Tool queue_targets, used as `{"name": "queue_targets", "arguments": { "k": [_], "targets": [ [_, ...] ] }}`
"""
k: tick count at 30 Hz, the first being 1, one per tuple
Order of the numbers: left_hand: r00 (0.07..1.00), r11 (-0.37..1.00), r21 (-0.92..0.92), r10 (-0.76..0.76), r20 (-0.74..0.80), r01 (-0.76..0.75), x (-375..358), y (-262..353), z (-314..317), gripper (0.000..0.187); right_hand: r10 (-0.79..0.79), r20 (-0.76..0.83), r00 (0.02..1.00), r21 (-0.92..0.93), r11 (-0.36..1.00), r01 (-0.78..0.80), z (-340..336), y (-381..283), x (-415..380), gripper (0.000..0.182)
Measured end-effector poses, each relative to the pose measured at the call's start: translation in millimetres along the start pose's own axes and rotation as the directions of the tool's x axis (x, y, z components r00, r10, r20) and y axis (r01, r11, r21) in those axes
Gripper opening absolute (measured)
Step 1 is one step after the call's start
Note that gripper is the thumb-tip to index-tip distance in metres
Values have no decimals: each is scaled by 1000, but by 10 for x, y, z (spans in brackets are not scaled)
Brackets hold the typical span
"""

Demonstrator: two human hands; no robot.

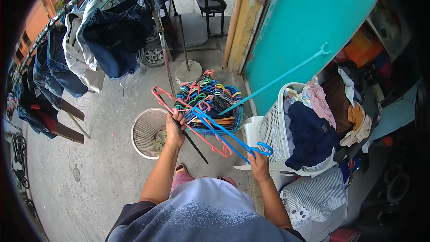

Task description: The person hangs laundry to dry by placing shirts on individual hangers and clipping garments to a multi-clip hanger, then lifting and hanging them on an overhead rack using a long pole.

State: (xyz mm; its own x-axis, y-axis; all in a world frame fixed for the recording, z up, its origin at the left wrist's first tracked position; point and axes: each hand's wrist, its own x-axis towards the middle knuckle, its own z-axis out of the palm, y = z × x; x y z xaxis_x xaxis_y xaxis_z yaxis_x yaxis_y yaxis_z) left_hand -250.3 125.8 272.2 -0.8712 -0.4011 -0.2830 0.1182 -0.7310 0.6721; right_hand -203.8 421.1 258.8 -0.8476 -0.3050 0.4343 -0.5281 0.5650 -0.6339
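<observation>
Fingers closed, my left hand (175, 130) holds a pink hanger (203, 140) and a black hanger (192, 144) out in front of my body. To the right, my right hand (259, 165) is closed on a blue hanger (224, 131) near its hook. The blue hanger's far end reaches across to the pink one, close to my left hand. Beyond both hands, a blue basket (242, 107) is heaped with hangers of many colours.
A round beige basket (144, 131) stands at left of my forearm. On the right is a white laundry basket (273, 123) piled with clothes. A turquoise pole (273, 83) leans from the hanger basket toward the turquoise door (309, 18). Jeans (114, 40) hang on a rack at upper left.
</observation>
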Motion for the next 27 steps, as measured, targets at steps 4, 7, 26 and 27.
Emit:
{"name": "queue_targets", "arguments": {
  "k": [4, 7, 26, 27],
  "targets": [
    [878, 719, -548, -189, 439, 428, 351, 206, 15, 9, 224, -327, 918, 269, 953, -136, -347, 140, -250, 12],
    [743, 290, -684, -273, 611, 669, 477, 412, 116, 11, 178, -501, 847, 268, 963, -44, -395, 126, -183, 23],
    [-382, -112, 576, -845, 374, 810, -12, -265, 532, 21, -396, 190, 898, -45, 910, 411, -247, -935, 1222, 28],
    [-307, -33, 622, -889, 339, 783, -27, -212, 546, 21, -385, 207, 900, 38, 922, 386, -207, -929, 1148, 26]
  ]
}}
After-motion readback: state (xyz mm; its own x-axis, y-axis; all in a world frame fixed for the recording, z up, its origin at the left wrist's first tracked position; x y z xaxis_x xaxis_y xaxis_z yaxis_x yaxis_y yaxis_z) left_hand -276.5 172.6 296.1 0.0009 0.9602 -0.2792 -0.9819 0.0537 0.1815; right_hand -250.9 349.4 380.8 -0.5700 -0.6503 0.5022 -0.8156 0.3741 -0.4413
